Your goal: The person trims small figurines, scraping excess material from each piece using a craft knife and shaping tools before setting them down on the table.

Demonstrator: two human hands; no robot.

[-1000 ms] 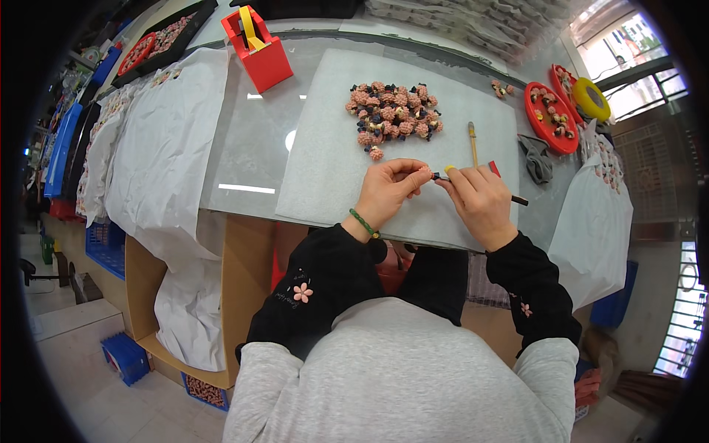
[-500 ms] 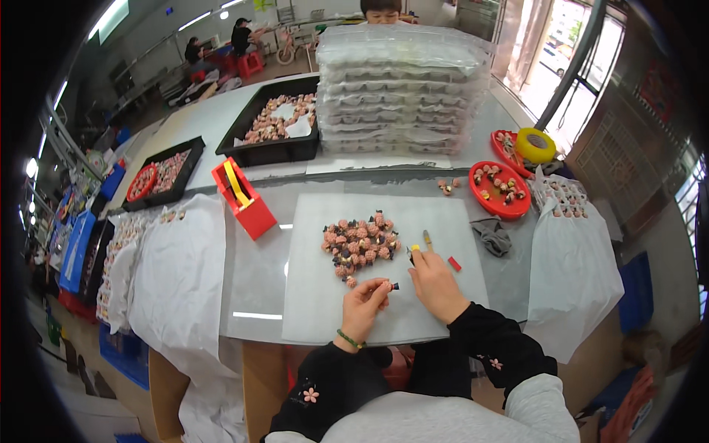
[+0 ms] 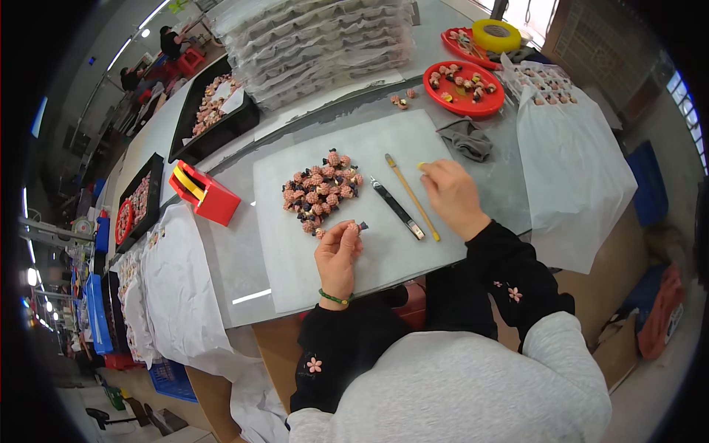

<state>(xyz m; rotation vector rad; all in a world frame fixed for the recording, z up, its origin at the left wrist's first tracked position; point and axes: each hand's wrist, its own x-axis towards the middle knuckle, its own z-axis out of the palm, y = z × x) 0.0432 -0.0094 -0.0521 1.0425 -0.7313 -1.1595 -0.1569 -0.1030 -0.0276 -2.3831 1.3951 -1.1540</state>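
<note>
My left hand [image 3: 337, 255] pinches a small pink ornament with a dark tip [image 3: 358, 227] above the white sheet [image 3: 384, 244], just below a pile of like pink ornaments [image 3: 321, 190]. My right hand [image 3: 452, 193] rests on the sheet's right part, fingers curled over a small yellow bit [image 3: 421, 166]. Between the hands lie a black pen-like tool [image 3: 396, 208] and a thin wooden stick [image 3: 412, 196], both loose on the sheet.
A grey cloth [image 3: 465, 139] and a red plate of ornaments [image 3: 464, 87] lie far right, with yellow tape [image 3: 496, 35] beyond. A red box [image 3: 204, 193] sits left. Stacked plastic trays [image 3: 325, 33] and black trays [image 3: 214, 118] stand at the back. White bags [image 3: 569, 162] hang at the edge.
The hands have parted: the right one has moved right, away from the tool and stick now lying on the sheet. The left still holds an ornament. The camera has shifted its view.
</note>
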